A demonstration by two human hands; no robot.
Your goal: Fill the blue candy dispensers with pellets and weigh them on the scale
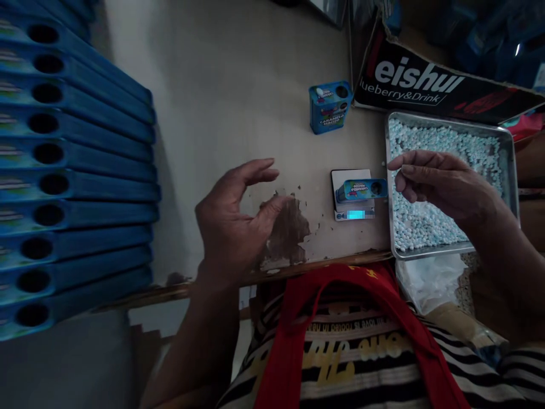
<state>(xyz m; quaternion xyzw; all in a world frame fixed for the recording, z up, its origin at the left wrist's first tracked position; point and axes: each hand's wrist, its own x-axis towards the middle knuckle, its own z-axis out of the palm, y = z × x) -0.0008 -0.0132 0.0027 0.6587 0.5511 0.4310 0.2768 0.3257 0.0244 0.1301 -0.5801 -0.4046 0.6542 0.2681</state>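
Note:
My left hand (238,213) hovers over the table, its thumb and fingers curved apart with nothing between them. My right hand (447,182) is above the left part of a metal tray (457,250) of small pale blue and white candies (426,227). Its thumb and fingers are pressed together; whatever they hold is hidden. Just left of those fingertips, a blue candy tin (357,190) with a dark round hole in its top rests on a small digital scale (340,216), whose display is lit. Farther back stands another blue tin (330,108) with a white piece on its top.
Rows of blue tins (97,170) with dark holes line the left side. A torn black printed carton (426,85) with blue tins inside sits behind the tray. Peeled paint (289,227) marks the table's near edge. A clear plastic bag (430,278) is below the tray.

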